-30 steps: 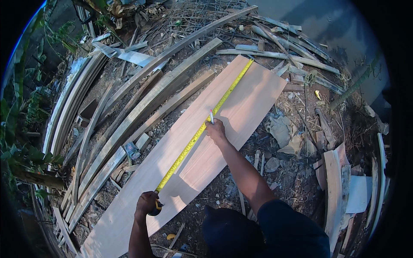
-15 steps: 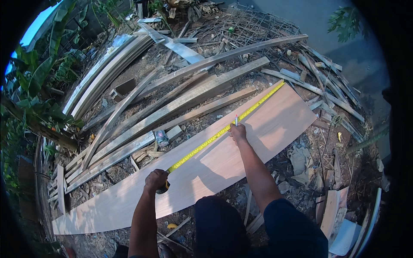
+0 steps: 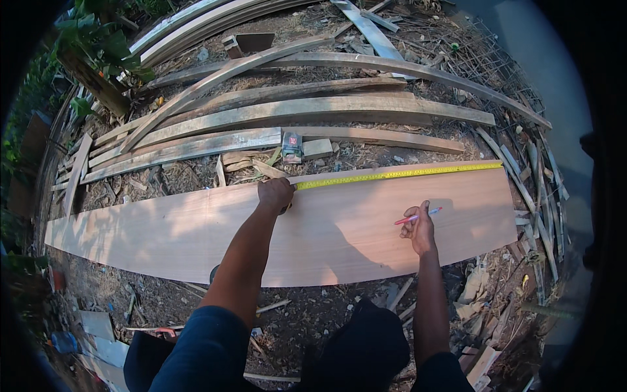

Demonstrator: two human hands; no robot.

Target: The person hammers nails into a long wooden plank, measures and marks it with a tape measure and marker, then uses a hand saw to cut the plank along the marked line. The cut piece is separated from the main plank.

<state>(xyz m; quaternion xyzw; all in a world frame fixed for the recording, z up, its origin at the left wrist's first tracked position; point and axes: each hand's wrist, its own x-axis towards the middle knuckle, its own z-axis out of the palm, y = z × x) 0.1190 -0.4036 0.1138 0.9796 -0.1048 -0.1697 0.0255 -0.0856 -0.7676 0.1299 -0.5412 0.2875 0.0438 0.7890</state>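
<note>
A long, pale reddish plywood board (image 3: 313,235) lies across the ground in front of me. My left hand (image 3: 275,193) is closed around a tape measure, at the board's far edge. Its yellow blade (image 3: 398,174) runs from there along that edge to the board's right end; the case is mostly hidden under my fingers. Over the right half of the board, my right hand (image 3: 421,228) grips a slim red pen (image 3: 408,220) with a pale blue end, between thumb and fingers. It is apart from the blade.
Several timber beams (image 3: 313,108) lie beyond the board, with a small dark packet (image 3: 292,147) by a short wood block (image 3: 318,149). Wood scraps (image 3: 545,202) pile up at the right. A banana-like plant trunk (image 3: 98,81) stands far left. A blue container (image 3: 64,342) sits lower left.
My view has turned, so the board now lies nearly level. My right hand has come off the blade toward the near side, still with the pen. The left hand keeps the tape measure.
</note>
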